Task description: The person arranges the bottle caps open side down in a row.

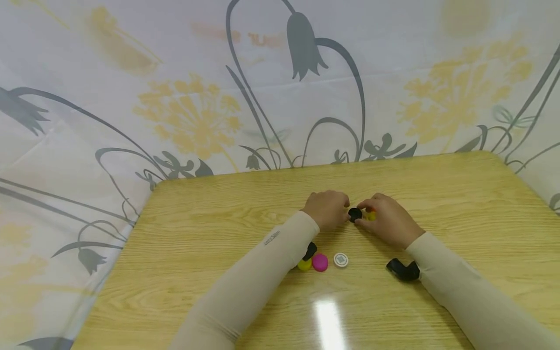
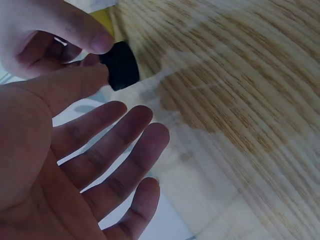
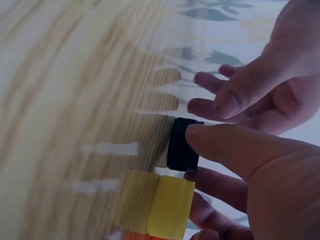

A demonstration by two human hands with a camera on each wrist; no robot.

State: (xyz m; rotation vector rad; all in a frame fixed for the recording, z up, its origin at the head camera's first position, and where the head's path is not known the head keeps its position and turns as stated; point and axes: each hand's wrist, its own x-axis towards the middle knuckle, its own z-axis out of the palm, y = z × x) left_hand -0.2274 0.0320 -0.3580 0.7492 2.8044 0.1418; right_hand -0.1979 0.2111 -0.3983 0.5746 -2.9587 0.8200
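Note:
Between the thumb and index finger of my right hand is a small black round cap, pinched by its edges close over the wooden table. My left hand is just left of the cap. In the left wrist view, its thumb tip reaches the edge of the black cap, and the other fingers are spread and relaxed. A yellow round cap stands right beside the black one in the right wrist view, with an orange-red piece below it.
Nearer me lie a magenta cap, a white disc with a square pattern, and another yellow cap beside a black piece partly behind my left sleeve. A black elbow-shaped piece touches the view of my right sleeve. A patterned curtain borders the table.

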